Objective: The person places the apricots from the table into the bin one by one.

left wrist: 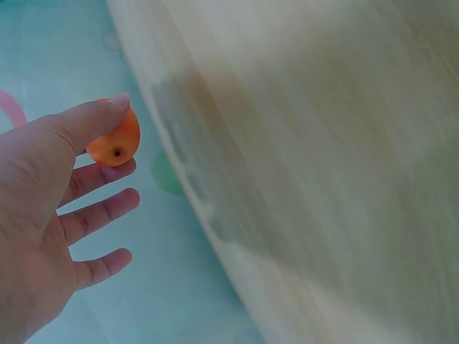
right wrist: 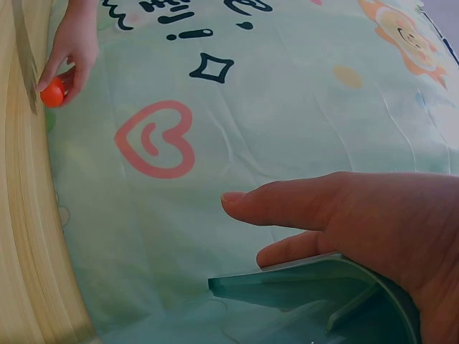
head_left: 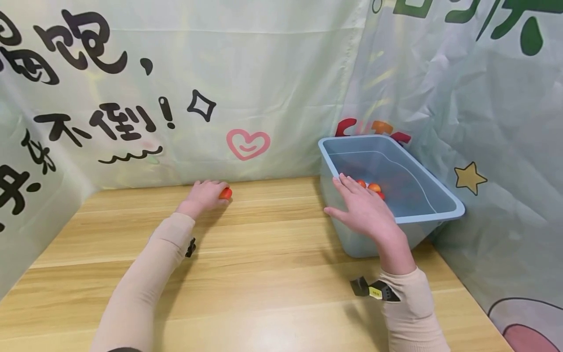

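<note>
Near the table's back edge, my left hand (head_left: pixel 204 198) pinches a small orange-red fruit (head_left: pixel 226 193). The left wrist view shows the fruit (left wrist: pixel 118 140) between thumb and index finger, a dark spot on its end and the other fingers spread apart. My right hand (head_left: pixel 365 208) is held over the near-left rim of a blue plastic bin (head_left: pixel 428 216). Its fingers are straight and nothing is in it; whether it touches the rim I cannot tell. Several orange and red fruits (head_left: pixel 374 187) lie inside the bin, partly hidden by the right hand.
The wooden table (head_left: pixel 264 264) meets a printed cloth (head_left: pixel 281 73) at the back and on both sides. At the table's right side stands the bin, close to the cloth. Small black devices (head_left: pixel 374 290) are worn at the wrists.
</note>
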